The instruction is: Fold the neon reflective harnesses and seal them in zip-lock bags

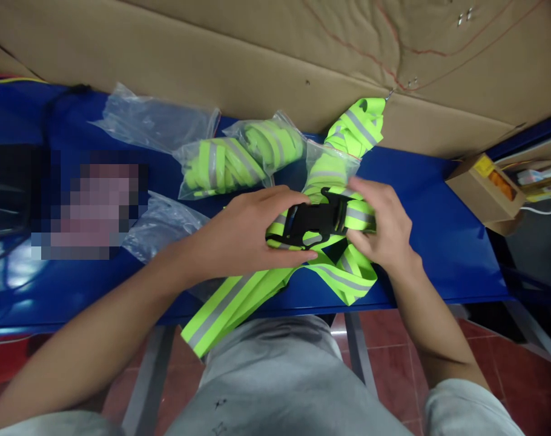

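Observation:
A black plastic side-release buckle [315,219] on a neon-yellow reflective strap [230,303] is between my two hands. My left hand [246,227] curves round the buckle's left end, its fingers partly hidden. At the right end, my right hand [389,221] pinches the strap beside the buckle, thumb below and fingers above. The buckle's two halves look joined. Loose strap loops lie below it, and one folded length hangs over the table's front edge. Right behind the buckle is more bundled strap [332,166], partly under clear plastic.
Two bagged strap rolls [223,166] [275,142] lie behind my left hand. Another strap bundle [359,127] rests against the cardboard wall [257,66]. Clear bags [160,118] lie on the blue table [421,212]. At right stands a small cardboard box [479,194]; a blurred-out item is at left.

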A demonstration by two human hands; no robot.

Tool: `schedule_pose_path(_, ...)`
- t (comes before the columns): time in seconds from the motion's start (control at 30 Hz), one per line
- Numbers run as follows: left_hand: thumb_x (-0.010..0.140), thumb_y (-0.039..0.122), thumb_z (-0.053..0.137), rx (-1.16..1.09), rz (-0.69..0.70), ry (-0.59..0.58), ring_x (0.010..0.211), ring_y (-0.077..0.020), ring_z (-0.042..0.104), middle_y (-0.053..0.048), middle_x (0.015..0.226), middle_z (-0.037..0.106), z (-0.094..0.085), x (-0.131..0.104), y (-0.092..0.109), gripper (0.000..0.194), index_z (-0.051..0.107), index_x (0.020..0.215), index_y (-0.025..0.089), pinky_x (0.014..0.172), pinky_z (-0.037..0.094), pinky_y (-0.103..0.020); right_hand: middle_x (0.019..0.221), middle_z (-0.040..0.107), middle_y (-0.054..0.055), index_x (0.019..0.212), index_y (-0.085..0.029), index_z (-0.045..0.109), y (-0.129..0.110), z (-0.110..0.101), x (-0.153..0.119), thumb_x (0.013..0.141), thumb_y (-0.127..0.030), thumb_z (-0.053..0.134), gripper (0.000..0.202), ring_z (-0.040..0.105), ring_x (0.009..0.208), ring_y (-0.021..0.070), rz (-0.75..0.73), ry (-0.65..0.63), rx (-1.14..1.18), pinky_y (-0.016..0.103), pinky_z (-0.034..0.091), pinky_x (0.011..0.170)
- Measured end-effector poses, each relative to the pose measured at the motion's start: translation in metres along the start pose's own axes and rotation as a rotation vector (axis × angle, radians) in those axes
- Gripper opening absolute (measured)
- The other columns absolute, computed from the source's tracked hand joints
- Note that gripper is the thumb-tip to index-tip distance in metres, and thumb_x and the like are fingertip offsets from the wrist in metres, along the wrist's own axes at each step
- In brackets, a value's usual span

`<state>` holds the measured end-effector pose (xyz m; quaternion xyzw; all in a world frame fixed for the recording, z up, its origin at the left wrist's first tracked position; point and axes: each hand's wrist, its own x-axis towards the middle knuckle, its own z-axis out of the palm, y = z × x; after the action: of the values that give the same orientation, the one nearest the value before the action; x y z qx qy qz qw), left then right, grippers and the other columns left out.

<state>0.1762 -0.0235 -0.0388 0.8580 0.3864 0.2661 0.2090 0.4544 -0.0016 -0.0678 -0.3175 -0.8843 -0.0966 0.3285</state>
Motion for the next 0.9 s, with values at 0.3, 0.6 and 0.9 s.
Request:
schedule_pose_path(0.3, 0.094, 0.055, 0.07, 0.255, 0.069, 0.023, 0.107, -0.0307, 0.074, -0.013, 0.116, 0.073, 0.002, -0.007, -0.012, 0.054, 0.058, 0.134, 0.02, 0.092, 0.058, -0.039, 0.1, 0.078, 0.006, 0.142, -0.021, 0.057, 0.002, -0.015, 0.001, 0.1, -0.036, 0.057, 0.045, 0.067, 0.07, 0.02, 0.072, -0.197, -0.165, 0.031, 0.047, 0.068)
schedule_pose_path(0.6, 0.091, 0.059, 0.073, 0.3, 0.065, -0.023, 0.099, -0.0312, 0.076, -0.011, 0.113, 0.076, -0.004, -0.011, -0.011, 0.062, 0.055, 0.138, 0.025, 0.083, 0.059, -0.039, 0.085, 0.078, 0.0, 0.121, -0.025, 0.068, 0.011, -0.03, -0.002, 0.084, -0.01, 0.056, 0.042, 0.067, 0.062, 0.0181, 0.151, -0.217, -0.193, 0.029, 0.041, 0.059)
schedule_pose_path(0.9, 0.091, 0.05, 0.075, 0.034, -0.056, -0.101, 0.117, -0.0269, 0.072, -0.009, 0.132, 0.071, 0.003, -0.003, -0.003, 0.06, 0.053, 0.141, 0.024, 0.099, 0.056, -0.036, 0.112, 0.072, 0.006, 0.149, -0.028, 0.054, 0.0, -0.013, 0.002, 0.092, -0.026, 0.063, 0.057, 0.073, 0.095, 0.026, 0.091, -0.086, -0.106, 0.035, 0.055, 0.076)
